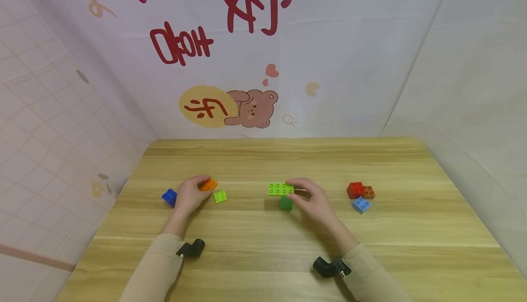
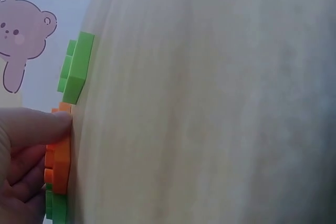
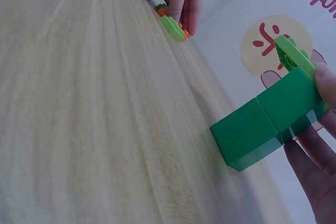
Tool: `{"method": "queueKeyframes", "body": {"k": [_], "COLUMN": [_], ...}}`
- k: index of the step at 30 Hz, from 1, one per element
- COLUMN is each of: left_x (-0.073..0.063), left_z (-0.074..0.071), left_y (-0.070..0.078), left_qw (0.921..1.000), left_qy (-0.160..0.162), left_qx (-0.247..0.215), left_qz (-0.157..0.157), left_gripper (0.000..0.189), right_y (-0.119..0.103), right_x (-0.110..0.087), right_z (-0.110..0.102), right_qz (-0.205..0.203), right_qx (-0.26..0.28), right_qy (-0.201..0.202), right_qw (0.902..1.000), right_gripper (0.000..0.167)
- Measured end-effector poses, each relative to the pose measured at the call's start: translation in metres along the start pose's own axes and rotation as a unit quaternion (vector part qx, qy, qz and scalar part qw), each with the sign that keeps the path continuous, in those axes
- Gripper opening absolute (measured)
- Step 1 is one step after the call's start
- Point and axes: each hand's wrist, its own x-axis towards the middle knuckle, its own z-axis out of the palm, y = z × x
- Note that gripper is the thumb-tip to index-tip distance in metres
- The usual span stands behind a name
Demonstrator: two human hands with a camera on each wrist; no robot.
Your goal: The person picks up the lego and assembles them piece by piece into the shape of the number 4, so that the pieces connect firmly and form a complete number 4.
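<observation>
My left hand (image 1: 190,194) pinches a flat orange building brick (image 1: 209,185) at the table's left; in the left wrist view the thumb presses the brick's edge (image 2: 62,161). Just right of it lies a small lime brick (image 1: 220,196), and a green piece (image 2: 56,207) shows beyond the orange one. Near the middle, my right hand (image 1: 314,199) grips the right end of a long lime brick (image 1: 277,189) between thumb and fingers. That lime brick tops two stacked dark green bricks (image 3: 262,124), overhanging them to the left. Fingertips reach behind the stack in the right wrist view.
A blue brick (image 1: 169,196) sits left of the left hand, partly hidden by it. At the right lie a red brick (image 1: 356,190), a brown brick (image 1: 369,192) and a light blue brick (image 1: 361,205) close together. A printed cloth (image 1: 337,64) hangs behind the wooden table (image 1: 247,256).
</observation>
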Motion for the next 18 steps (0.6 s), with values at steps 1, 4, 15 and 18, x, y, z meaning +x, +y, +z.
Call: {"method": "queueKeyframes", "body": {"k": [1, 4, 15, 18], "left_x": [0.0, 0.0, -0.002, -0.003], "left_z": [0.0, -0.001, -0.01, -0.012], "left_y": [0.0, 0.001, 0.01, 0.013], "left_qw": [1.0, 0.9999, 0.9958, 0.9945], "left_qy": [0.002, 0.012, 0.022, 0.028], "left_qx": [0.0, -0.007, -0.087, -0.099], "left_qz": [0.0, 0.002, -0.022, -0.02], "left_gripper": [0.046, 0.043, 0.043, 0.043], "right_y": [0.0, 0.005, 0.007, 0.007], "right_x": [0.0, 0.0, -0.001, -0.001], "right_z": [0.0, -0.001, 0.0, 0.001], "right_qz": [-0.001, -0.004, -0.001, -0.008], "right_qx": [-0.001, -0.006, -0.007, -0.009], "right_qy": [0.0, -0.001, 0.003, 0.006], "right_qw": [1.0, 1.0, 1.0, 0.9999], "right_gripper": [0.035, 0.034, 0.034, 0.035]}}
